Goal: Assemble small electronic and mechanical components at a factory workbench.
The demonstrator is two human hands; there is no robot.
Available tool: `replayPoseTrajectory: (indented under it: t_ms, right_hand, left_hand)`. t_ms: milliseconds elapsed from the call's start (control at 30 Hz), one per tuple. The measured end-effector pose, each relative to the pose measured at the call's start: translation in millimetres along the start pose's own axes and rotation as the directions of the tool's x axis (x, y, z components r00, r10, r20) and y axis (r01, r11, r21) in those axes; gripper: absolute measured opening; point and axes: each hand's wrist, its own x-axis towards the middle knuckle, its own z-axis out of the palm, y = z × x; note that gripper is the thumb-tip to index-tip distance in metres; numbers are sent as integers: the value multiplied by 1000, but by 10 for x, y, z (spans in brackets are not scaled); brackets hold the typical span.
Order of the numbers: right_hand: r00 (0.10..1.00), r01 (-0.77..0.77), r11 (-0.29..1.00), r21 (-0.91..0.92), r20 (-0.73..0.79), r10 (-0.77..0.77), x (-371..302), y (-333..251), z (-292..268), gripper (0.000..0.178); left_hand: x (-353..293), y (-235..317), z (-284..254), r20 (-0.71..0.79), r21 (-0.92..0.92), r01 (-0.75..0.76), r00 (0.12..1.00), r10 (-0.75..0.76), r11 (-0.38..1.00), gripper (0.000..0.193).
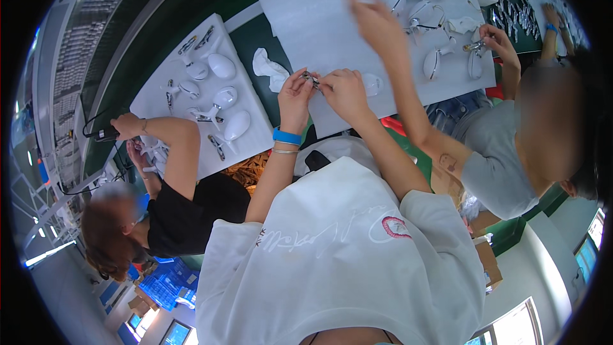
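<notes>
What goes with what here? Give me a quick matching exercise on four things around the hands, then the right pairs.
Things:
1. small metal part
2. blue wristband
3. crumpled white cloth
4. white oval shells

Places:
A. on the white sheet to the left
B. pinched between left hand and right hand
C. on the green table, between the two white sheets
D. around the left wrist

Pairs: 1-B, 2-D, 3-C, 4-A
</notes>
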Motion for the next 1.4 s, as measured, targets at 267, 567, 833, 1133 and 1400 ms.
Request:
replayPoseTrajectory:
  t_ms: [267,567,833,1133,1400]
  right_hand:
    - [1000,-11,994,109,2,11,-24,-9,24,7]
    - [995,74,985,153,51,-82,-51,46,82,6]
    - [996,75,990,117,40,-80,-47,-19,68,8]
    - [986,165,984,67,5,-166,-55,-90,-139,15]
    - [832,-473,836,277,453,320,-522,242,-364,22]
  left_hand:
    - [-1,-53,-73,-5,6,11,1000,-11,1000,28]
    - [-63,54,-5,-90,-68,38,995,-45,997,25]
    - [-44,37,7,-98,-3,29,995,-29,1000,25]
    - [65,-132,-100,-189,37,-3,982,10,999,25]
    - [10,87,-25,-155,24,164,975,-159,986,27]
